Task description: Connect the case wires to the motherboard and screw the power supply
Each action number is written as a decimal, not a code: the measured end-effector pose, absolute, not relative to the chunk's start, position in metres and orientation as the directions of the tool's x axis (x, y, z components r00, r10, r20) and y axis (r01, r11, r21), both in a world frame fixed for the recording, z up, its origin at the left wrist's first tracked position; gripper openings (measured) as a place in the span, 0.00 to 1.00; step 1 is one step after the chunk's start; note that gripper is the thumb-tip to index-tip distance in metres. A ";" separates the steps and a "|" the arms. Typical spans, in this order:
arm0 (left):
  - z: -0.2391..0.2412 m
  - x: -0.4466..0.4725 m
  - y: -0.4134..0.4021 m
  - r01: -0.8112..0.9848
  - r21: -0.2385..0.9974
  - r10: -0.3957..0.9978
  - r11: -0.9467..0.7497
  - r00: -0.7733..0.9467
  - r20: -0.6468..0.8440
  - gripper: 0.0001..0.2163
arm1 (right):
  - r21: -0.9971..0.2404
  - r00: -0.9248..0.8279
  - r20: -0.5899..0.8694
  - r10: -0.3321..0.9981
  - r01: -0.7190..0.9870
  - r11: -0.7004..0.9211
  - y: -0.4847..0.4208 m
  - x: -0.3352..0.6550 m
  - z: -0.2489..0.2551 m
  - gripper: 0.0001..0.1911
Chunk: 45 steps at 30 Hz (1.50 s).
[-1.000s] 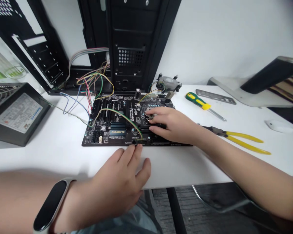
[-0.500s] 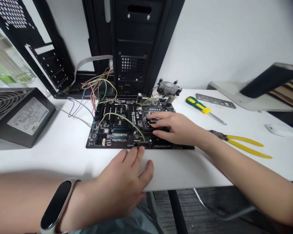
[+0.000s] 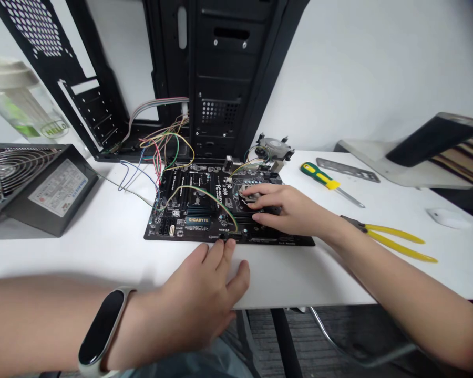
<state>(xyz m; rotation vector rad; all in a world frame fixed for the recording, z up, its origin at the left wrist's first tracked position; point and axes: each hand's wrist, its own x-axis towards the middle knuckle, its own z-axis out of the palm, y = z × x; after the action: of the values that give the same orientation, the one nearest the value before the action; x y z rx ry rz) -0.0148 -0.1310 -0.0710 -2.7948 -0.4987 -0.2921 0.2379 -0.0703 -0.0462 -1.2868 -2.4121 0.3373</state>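
Observation:
A black Gigabyte motherboard [image 3: 189, 215] lies flat on the white table [image 3: 102, 252], with coloured wires [image 3: 157, 149] running from it to the open black PC case [image 3: 220, 73] behind. My right hand [image 3: 287, 210] rests on the board's right half, fingers stretched flat over the CPU socket area. My left hand [image 3: 201, 299] lies on the table at the board's near edge, fingertips touching a small black connector there; it holds nothing. A dark band sits on my left wrist.
A power supply [image 3: 39, 184] sits at the left, a clear bottle [image 3: 19, 105] behind it. A CPU cooler fan [image 3: 274, 144], a green-yellow screwdriver [image 3: 325, 177], a metal I/O plate [image 3: 349, 169], yellow pliers [image 3: 394, 236] and a white mouse [image 3: 449, 216] lie to the right.
The view has tilted upward, so everything sits lower in the picture. My hands keep the same places on the board and at its edge.

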 end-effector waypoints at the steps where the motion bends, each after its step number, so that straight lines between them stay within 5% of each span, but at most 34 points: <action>1: -0.071 -0.015 -0.131 0.363 -0.242 0.306 -0.900 0.921 0.242 0.27 | -0.422 -0.490 0.237 0.839 0.726 0.543 -0.070 0.238 -0.046 0.10; 11: -0.074 -0.021 -0.130 0.355 -0.219 0.296 -0.909 0.919 0.260 0.28 | -0.858 0.068 0.315 0.947 0.447 0.253 -0.057 0.253 -0.039 0.10; 17: -0.073 -0.022 -0.131 0.350 -0.200 0.293 -0.915 0.918 0.266 0.28 | -0.934 0.130 0.238 0.963 0.301 0.190 -0.052 0.263 -0.036 0.12; 21: -0.073 -0.022 -0.130 0.347 -0.202 0.292 -0.916 0.921 0.259 0.28 | -0.813 0.064 0.228 0.972 0.562 0.154 -0.055 0.267 -0.031 0.18; 25: -0.073 -0.023 -0.129 0.342 -0.211 0.289 -0.916 0.925 0.246 0.28 | -0.393 -0.081 0.270 0.960 0.901 0.186 -0.058 0.265 -0.033 0.31; 29: -0.073 -0.022 -0.130 0.348 -0.214 0.291 -0.913 0.922 0.255 0.28 | -0.121 -0.172 0.328 0.929 0.968 0.222 -0.056 0.261 -0.041 0.35; 37: -0.071 -0.021 -0.130 0.348 -0.225 0.290 -0.910 0.923 0.255 0.27 | -0.304 -0.004 0.463 0.886 0.939 0.163 -0.057 0.274 -0.030 0.27; 45: -0.071 -0.021 -0.130 0.350 -0.222 0.295 -0.910 0.923 0.247 0.27 | -0.147 -0.131 0.593 0.795 0.953 0.266 -0.057 0.274 -0.029 0.13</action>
<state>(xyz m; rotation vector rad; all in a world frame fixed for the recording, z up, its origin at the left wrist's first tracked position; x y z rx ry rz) -0.0211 -0.1298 -0.0715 -2.8193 -0.4820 -0.3036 0.2736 -0.0570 -0.0287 -1.5728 -1.9701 -0.3588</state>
